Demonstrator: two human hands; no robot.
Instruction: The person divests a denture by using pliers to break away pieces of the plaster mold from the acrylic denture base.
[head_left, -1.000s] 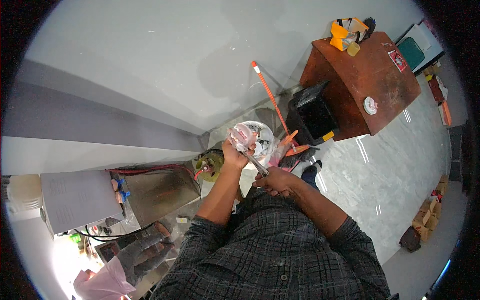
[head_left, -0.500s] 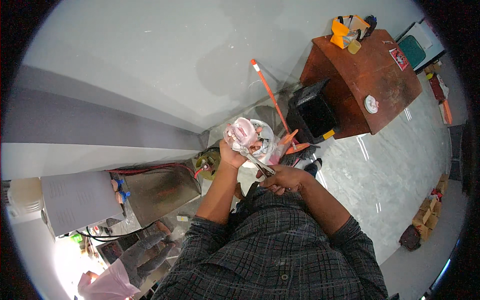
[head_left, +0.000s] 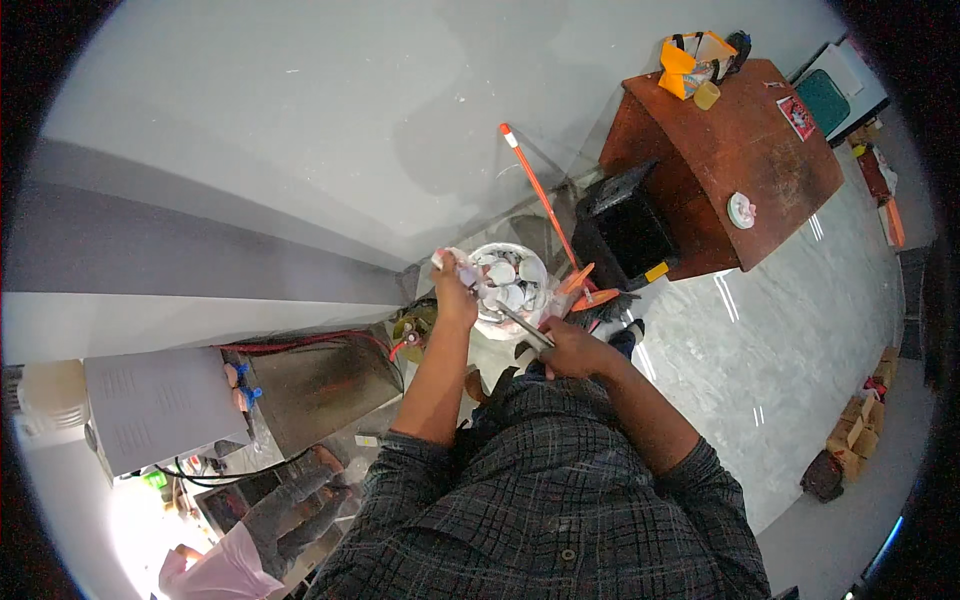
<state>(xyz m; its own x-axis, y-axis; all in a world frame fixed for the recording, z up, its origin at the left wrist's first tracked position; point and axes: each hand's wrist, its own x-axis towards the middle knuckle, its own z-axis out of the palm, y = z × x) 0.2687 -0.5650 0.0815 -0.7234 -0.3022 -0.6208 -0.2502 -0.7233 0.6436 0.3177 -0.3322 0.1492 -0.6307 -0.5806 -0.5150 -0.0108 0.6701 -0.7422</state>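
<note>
Facing the pale grey wall, stood over a glossy floor, with the brown desk off at upper right. Saw the grey cabinet at left, a brownish metal box just beside it, and another person in a pink top at lower left. Noted the black bin next to the desk and, left of the bin, an orange pole leaning at a slant. Had the white bucket straight ahead on the floor, with pale pieces piled inside. Curled the left hand closely round a pinkish-white piece, near the left side of the bucket's rim. Closed the right hand in a fist about a slim metal tool, aimed up and leftward toward the bucket. Saw only part of the pinkish-white piece, tilted and partly covered by fingers. Could not make out any contact between tool and piece, nor between piece and rim.
</note>
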